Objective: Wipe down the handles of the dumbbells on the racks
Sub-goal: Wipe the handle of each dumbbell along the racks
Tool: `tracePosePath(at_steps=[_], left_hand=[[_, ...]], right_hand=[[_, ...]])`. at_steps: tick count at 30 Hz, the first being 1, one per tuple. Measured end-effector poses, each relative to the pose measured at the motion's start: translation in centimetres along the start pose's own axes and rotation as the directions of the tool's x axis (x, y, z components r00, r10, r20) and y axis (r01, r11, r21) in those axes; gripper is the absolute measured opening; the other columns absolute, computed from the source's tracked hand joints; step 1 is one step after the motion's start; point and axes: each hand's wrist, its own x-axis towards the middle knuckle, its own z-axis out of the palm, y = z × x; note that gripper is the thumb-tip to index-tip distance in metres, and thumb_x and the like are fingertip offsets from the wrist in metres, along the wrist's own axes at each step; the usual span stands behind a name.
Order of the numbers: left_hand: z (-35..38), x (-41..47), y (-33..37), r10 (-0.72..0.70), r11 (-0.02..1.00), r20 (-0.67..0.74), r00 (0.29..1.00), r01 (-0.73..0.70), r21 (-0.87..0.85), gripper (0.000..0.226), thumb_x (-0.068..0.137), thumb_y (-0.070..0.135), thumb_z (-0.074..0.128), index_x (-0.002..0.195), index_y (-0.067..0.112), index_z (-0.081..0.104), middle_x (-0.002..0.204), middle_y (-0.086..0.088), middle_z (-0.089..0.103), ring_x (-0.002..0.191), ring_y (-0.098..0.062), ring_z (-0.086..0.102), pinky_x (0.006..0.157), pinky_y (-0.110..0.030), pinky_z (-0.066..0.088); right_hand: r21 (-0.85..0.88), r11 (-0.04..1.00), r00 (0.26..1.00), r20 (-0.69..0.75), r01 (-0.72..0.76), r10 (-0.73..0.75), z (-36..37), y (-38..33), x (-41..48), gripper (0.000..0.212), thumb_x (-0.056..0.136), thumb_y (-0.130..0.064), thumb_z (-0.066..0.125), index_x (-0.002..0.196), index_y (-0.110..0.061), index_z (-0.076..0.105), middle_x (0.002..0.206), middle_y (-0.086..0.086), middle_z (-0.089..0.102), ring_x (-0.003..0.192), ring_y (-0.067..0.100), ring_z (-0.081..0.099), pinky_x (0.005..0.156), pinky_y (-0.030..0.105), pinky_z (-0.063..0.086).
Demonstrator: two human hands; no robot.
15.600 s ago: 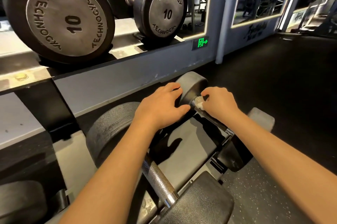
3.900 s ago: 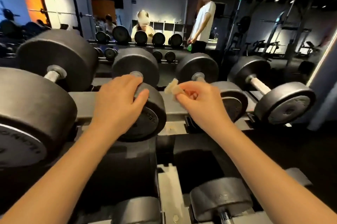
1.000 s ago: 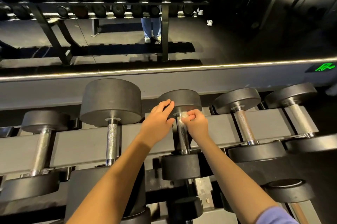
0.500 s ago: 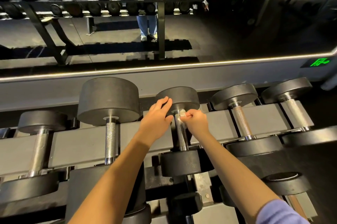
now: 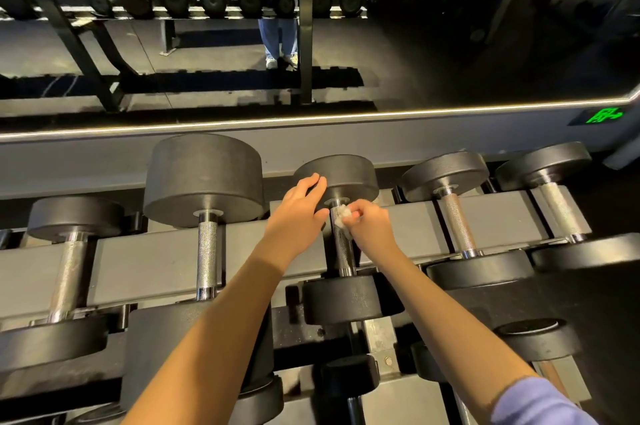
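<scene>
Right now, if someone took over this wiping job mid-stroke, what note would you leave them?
Left hand: open, fingers resting on the far head of the middle dumbbell.
Right hand: pinches a white wipe against the far end of that dumbbell's handle.
Done: cannot tell which handles are already wiped.
Left: the near part of this handle, then any unwiped other handles on the rack.

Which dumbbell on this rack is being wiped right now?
The third dumbbell from the left, the only one touched: the right hand pinches a white wipe against its handle, and the left hand rests on its far head.
</scene>
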Motion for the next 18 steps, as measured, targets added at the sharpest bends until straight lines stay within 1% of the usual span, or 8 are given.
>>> tracePosePath(at_steps=[2,3,5,7,12,14,16,18], left_hand=[[-0.1,0.1,0.1,-0.014,1.000,0.016,1.000,0.014,-0.008,0.058,0.100,0.027,0.043,0.152,0.027,0.016,0.158,0.010,0.014,0.143,-0.013,0.017,0.110,-0.029,0.029],[-0.1,0.1,0.1,-0.021,1.000,0.024,0.999,0.022,-0.013,0.058,0.100,0.027,0.042,0.152,0.028,0.016,0.158,0.011,0.014,0.143,-0.013,0.016,0.110,-0.030,0.029],[-0.2,0.1,0.2,-0.026,1.000,0.036,0.999,0.027,-0.017,0.058,0.101,0.027,0.042,0.152,0.028,0.015,0.158,0.011,0.013,0.143,-0.013,0.016,0.110,-0.031,0.030],[-0.2,0.1,0.2,-0.026,0.999,0.037,0.999,0.027,-0.017,0.058,0.101,0.027,0.042,0.152,0.027,0.015,0.158,0.011,0.013,0.143,-0.013,0.016,0.110,-0.031,0.030],[-0.3,-0.1,0.5,-0.035,0.999,0.038,0.999,0.035,0.001,0.060,0.100,0.027,0.043,0.153,0.027,0.014,0.158,0.010,0.012,0.143,-0.013,0.015,0.110,-0.031,0.031],[-0.5,-0.2,0.6,-0.043,0.999,0.046,0.998,0.043,-0.002,0.060,0.100,0.027,0.043,0.153,0.027,0.014,0.159,0.010,0.011,0.144,-0.013,0.015,0.111,-0.032,0.030],[-0.6,-0.2,0.7,-0.053,0.998,0.058,0.997,0.054,-0.014,0.060,0.100,0.026,0.043,0.153,0.027,0.013,0.159,0.011,0.010,0.144,-0.013,0.014,0.113,-0.033,0.029],[-0.6,-0.1,0.7,-0.055,0.998,0.068,0.996,0.056,-0.015,0.060,0.100,0.026,0.043,0.153,0.028,0.013,0.159,0.012,0.010,0.144,-0.012,0.013,0.112,-0.032,0.028]], right_hand=[[-0.032,0.999,0.999,0.031,-0.024,0.025,-0.1,0.3,-0.3,0.023,0.085,-0.006,0.056,0.063,-0.014,0.055,0.070,0.002,0.055,0.069,0.019,0.050,0.052,0.013,0.032],[-0.070,0.997,0.997,0.062,-0.036,0.040,-0.2,0.7,-0.7,0.031,0.087,-0.009,0.059,0.058,-0.019,0.050,0.067,0.001,0.053,0.067,0.018,0.050,0.049,0.011,0.032],[-0.140,0.989,0.988,0.142,-0.043,0.063,-0.4,1.5,-1.6,0.029,0.087,-0.017,0.066,0.062,-0.020,0.052,0.068,0.000,0.055,0.066,0.015,0.051,0.051,0.010,0.030],[-0.154,0.987,0.981,0.183,-0.036,0.065,-0.3,1.7,-2.1,0.016,0.086,-0.020,0.067,0.073,-0.013,0.060,0.072,0.002,0.059,0.069,0.015,0.053,0.056,0.019,0.036],[-0.020,0.999,0.999,0.008,-0.051,0.051,-0.1,0.1,-0.8,0.023,0.085,-0.013,0.060,0.063,-0.015,0.054,0.067,0.007,0.060,0.067,0.022,0.057,0.064,0.033,0.047],[0.018,0.997,0.997,0.007,-0.081,0.081,-0.3,-0.4,-0.5,0.025,0.082,-0.009,0.058,0.060,-0.018,0.051,0.066,0.006,0.058,0.067,0.023,0.057,0.065,0.036,0.050],[-0.040,0.994,0.994,0.052,-0.097,0.099,-0.6,-0.2,-0.6,0.027,0.081,-0.009,0.059,0.058,-0.018,0.050,0.070,0.008,0.060,0.070,0.025,0.059,0.066,0.035,0.051],[-0.195,0.977,0.982,0.151,-0.086,0.117,-0.9,0.4,-1.3,0.030,0.081,-0.011,0.064,0.057,-0.020,0.050,0.073,0.005,0.061,0.073,0.022,0.059,0.067,0.030,0.049]])
